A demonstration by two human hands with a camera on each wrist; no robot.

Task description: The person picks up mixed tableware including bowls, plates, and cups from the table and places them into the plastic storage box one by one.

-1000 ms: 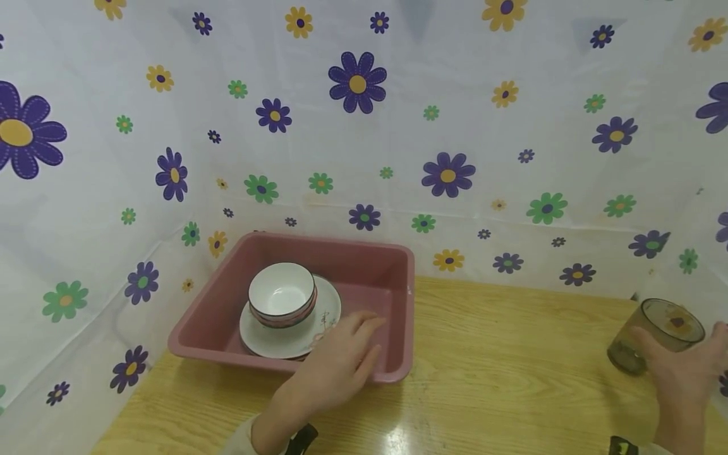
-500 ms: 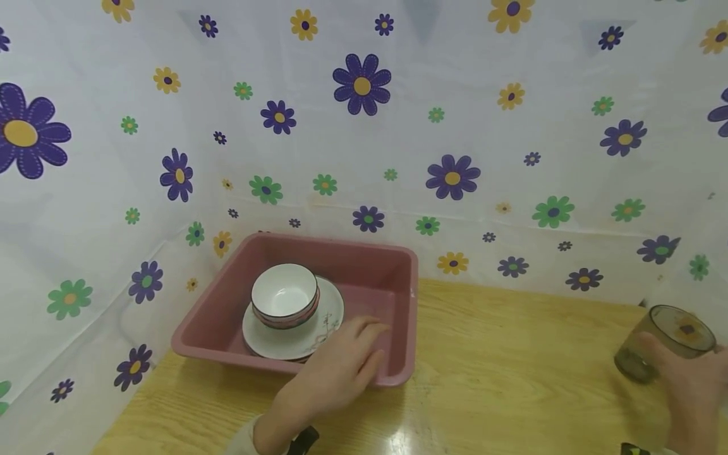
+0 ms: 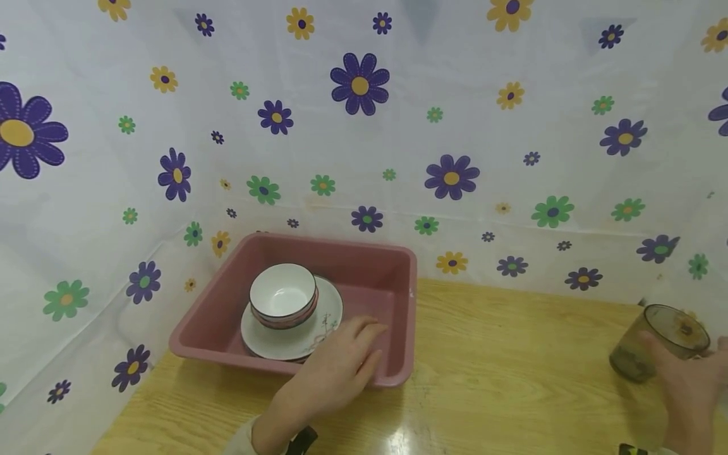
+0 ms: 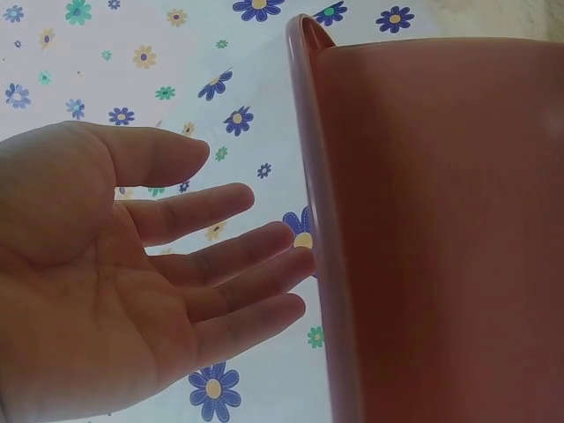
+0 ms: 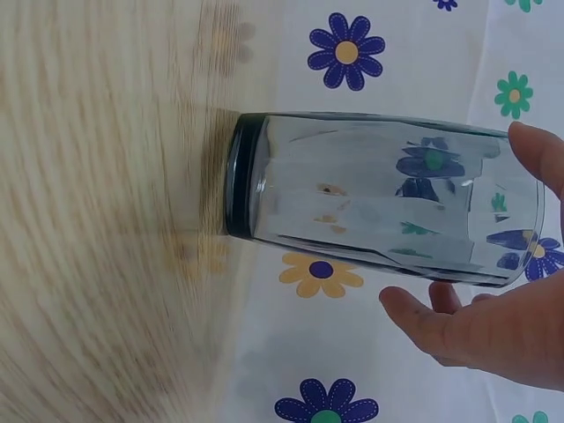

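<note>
In the head view, a tinted drinking glass (image 3: 654, 344) stands upright on the table at the right. My right hand (image 3: 688, 379) spreads around its upper part. The right wrist view shows the thumb at the rim of the glass (image 5: 370, 194) and the fingers (image 5: 423, 326) on the other side, with a gap beside one fingertip. My left hand (image 3: 338, 360) reaches over the front edge of a pink plastic basin (image 3: 412, 303) and holds nothing. Its fingers (image 4: 238, 264) are nearly straight beside the rim in the left wrist view.
Inside the basin, stacked white bowls (image 3: 283, 292) with dark rims sit on a white plate (image 3: 264, 344) with a printed design. The wooden table (image 3: 500, 373) extends between basin and glass. A flower-patterned sheet (image 3: 392, 145) hangs behind and along the sides.
My right hand has come in slightly around the glass, its thumb and fingers less blurred than before. The left hand stays at the basin. The view shifts slightly.
</note>
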